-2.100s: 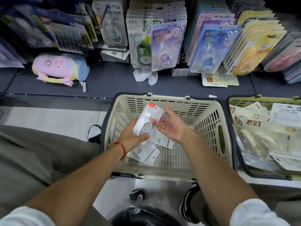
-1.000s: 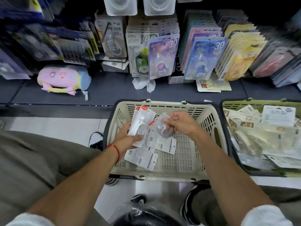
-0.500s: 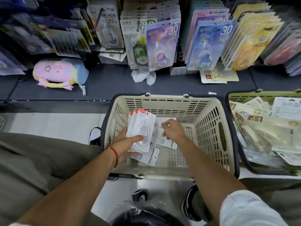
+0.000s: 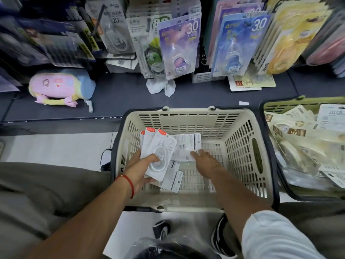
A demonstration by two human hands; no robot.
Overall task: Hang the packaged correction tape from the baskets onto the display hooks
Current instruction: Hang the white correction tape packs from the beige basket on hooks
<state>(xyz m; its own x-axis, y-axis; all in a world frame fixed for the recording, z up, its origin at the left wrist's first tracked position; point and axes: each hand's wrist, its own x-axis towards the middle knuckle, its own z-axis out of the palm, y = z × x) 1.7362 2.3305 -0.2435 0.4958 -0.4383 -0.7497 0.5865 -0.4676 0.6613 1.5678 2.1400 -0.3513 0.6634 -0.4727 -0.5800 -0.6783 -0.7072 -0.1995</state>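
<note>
The left hand (image 4: 139,170), with a red string bracelet (image 4: 128,183) on its wrist, grips a small fanned stack of white correction tape packs with red top tabs (image 4: 158,152), the thumb lying across the front pack and the fingers behind. The right hand (image 4: 206,162) reaches down into the cream plastic shopping basket (image 4: 240,146), its fingers stretched out flat and touching a white pack lying face down with printed text (image 4: 186,146); it holds nothing. One more white pack (image 4: 172,179) lies on the basket floor just under the left hand's stack. To the right stands a green plastic basket (image 4: 280,104) full of pale yellow packaged tapes (image 4: 298,146). Behind the baskets, on the dark shelf (image 4: 119,96), lie a pink and blue soft pencil case (image 4: 59,86) and a crumpled white paper (image 4: 160,86). Above it, purple (image 4: 179,47), blue (image 4: 240,45) and yellow (image 4: 287,38) carded tapes hang in rows.
</note>
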